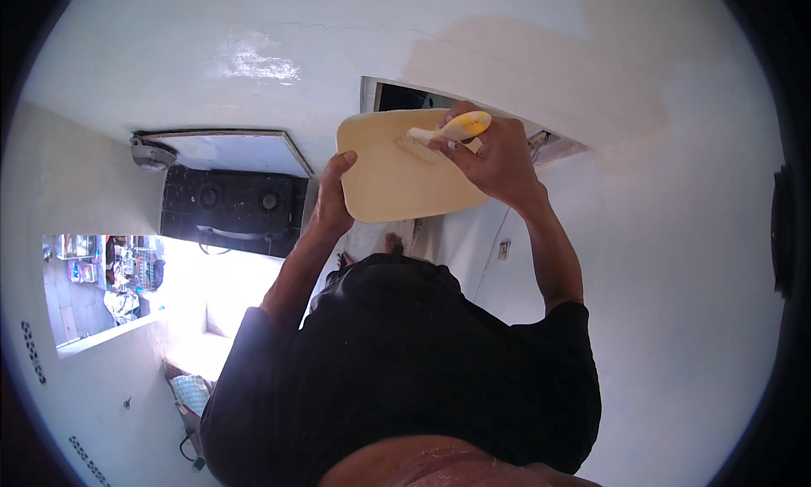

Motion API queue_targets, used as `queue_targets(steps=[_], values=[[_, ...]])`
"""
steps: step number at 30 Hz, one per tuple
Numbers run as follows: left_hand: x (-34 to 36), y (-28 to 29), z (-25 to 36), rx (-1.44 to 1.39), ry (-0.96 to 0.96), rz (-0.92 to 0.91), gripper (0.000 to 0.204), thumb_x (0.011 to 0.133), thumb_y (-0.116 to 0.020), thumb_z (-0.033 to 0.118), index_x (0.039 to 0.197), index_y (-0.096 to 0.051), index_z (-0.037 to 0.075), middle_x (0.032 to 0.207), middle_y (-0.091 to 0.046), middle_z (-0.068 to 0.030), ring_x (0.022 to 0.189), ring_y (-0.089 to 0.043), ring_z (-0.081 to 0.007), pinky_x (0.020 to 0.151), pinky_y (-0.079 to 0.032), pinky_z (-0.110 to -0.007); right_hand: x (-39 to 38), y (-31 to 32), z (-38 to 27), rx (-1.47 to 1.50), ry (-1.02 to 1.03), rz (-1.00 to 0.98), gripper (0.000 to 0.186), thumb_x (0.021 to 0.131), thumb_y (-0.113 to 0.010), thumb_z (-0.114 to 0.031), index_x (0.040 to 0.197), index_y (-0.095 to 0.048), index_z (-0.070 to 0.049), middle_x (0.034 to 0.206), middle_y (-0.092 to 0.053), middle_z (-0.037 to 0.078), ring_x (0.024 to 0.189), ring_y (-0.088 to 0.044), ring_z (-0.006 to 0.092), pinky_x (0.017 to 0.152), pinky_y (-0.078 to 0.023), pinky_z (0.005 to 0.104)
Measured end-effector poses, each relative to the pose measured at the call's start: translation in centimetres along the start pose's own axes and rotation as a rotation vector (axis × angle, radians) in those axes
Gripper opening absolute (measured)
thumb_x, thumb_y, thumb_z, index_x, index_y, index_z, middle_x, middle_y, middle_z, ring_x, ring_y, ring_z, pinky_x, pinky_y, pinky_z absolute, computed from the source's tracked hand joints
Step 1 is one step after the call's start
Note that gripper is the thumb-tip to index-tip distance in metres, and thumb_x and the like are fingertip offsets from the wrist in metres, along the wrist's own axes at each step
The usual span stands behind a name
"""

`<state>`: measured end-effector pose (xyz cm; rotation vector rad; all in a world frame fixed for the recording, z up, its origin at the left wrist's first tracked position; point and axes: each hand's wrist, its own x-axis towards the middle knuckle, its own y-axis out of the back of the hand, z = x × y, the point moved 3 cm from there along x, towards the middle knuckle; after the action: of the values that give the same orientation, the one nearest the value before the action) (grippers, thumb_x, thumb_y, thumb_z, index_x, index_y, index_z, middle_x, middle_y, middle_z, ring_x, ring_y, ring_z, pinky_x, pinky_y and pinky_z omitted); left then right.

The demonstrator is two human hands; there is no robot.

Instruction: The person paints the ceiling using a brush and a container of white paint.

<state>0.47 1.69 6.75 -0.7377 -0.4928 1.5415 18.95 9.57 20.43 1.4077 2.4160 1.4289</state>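
My left hand [334,195] grips the left side of a cream, rounded rectangular plastic tub [380,187], its thumb over the rim. The tub is held up in front of my chest. Closed around a paintbrush with a yellow and white handle [466,125] is my right hand [504,159], at the tub's right side. The brush slants down into the tub, and its bristle end lies against a pale smear inside. What the tub contains is hard to make out.
A pale wall with a shiny patch [253,60] rises ahead, with a dark recess [405,97] behind the tub. To the left are a black box with two round knobs [241,201], a round metal bowl-like thing [154,153] and a bright opening showing shelves [131,263].
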Motion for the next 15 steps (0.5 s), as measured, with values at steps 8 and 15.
queue_targets(steps=[8,15], values=[[-0.1,1.9,-1.9,0.077,0.009,-0.024,0.048,0.093,-0.041,0.04,0.111,-0.057,-0.001,0.096,-0.065,-0.0091,0.085,-0.064,-0.0165,0.073,-0.051,-0.029,-0.6,1.7,-1.1,-0.097,0.049,-0.054,0.022,0.073,-0.079,-0.008,0.091,-0.067,-0.005,0.085,-0.071,0.009,0.072,-0.069,0.0207,0.066,-0.053,0.029],[-0.3,0.8,-0.4,0.107,-0.026,0.006,0.046,0.094,-0.039,0.039,0.11,-0.058,0.0,0.096,-0.065,-0.0081,0.085,-0.065,-0.016,0.076,-0.051,-0.029,-2.8,4.7,-2.6,-0.207,0.335,0.253,0.027,0.07,-0.081,-0.015,0.092,-0.066,-0.01,0.081,-0.069,0.004,0.069,-0.066,0.0241,0.062,-0.05,0.0343]])
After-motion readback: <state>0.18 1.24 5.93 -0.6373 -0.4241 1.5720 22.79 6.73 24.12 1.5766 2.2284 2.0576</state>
